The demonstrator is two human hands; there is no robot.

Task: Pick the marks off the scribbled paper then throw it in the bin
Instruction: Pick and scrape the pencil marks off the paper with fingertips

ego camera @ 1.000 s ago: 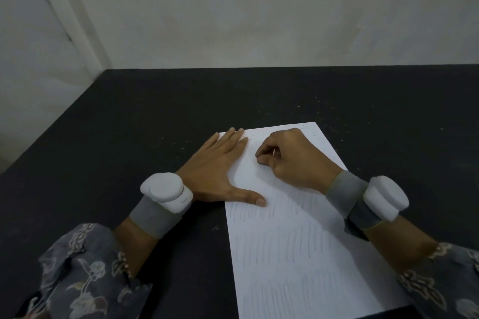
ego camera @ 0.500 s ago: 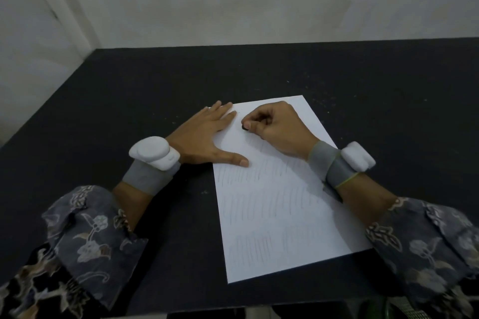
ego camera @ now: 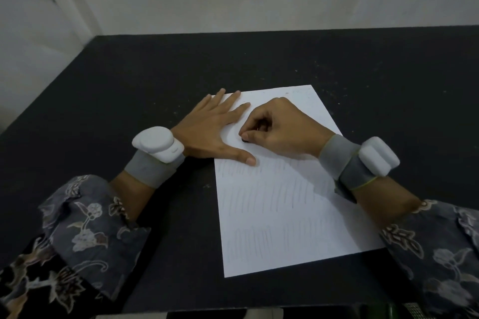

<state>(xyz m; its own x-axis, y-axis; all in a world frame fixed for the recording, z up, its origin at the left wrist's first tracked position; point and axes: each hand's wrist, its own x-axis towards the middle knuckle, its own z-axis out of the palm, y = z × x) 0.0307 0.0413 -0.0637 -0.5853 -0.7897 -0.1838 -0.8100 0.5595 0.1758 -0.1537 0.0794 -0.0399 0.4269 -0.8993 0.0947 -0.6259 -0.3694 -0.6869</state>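
The left hand (ego camera: 215,129) lies flat, pinning the paper (ego camera: 285,202) at its far left edge. The right hand (ego camera: 280,129) pinches a small dark eraser (ego camera: 245,140) near the top; unerased scribbles run toward the person.

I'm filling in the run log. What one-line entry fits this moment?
stage: erasing | left hand: flat, holding paper | right hand: pinching small dark eraser on paper | pencil marks remain below | bin: unseen

No text, label, brand or number can be read. The paper (ego camera: 280,215) on the bench (ego camera: 129,85) carries only rows of faint pencil strokes, not letters. The white wrist devices (ego camera: 155,144) show no readable marking.
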